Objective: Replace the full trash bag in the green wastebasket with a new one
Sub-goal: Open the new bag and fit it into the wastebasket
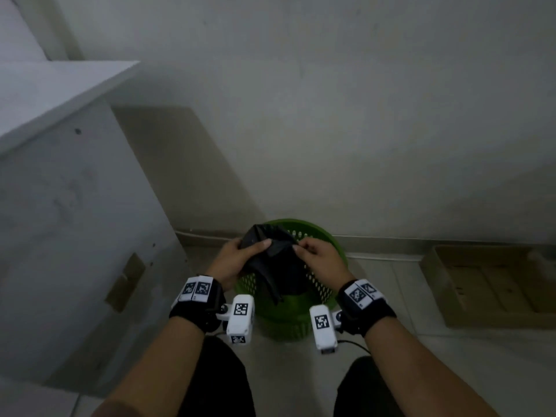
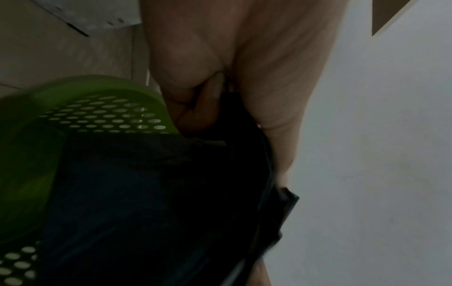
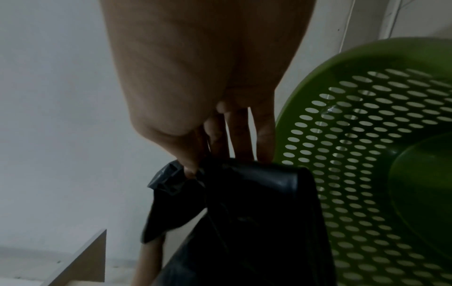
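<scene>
A green perforated wastebasket (image 1: 320,322) stands on the floor against the wall, and its inside looks bare green (image 3: 420,193). Above its mouth hangs a folded black trash bag (image 1: 270,251), held by both hands. My left hand (image 1: 237,257) grips the bag's left side, thumb across the front. My right hand (image 1: 313,257) pinches the bag's top right edge between thumb and fingertips. In the left wrist view the black bag (image 2: 151,203) fills the lower middle beside the basket rim (image 2: 97,87). The right wrist view shows the fingers (image 3: 239,135) pinching the bag (image 3: 257,212).
A pale cabinet (image 1: 75,221) stands close on the left. A flat cardboard box (image 1: 487,284) lies on the tiled floor to the right of the basket. The wall is right behind the basket. My dark-trousered knees (image 1: 216,377) are just in front of it.
</scene>
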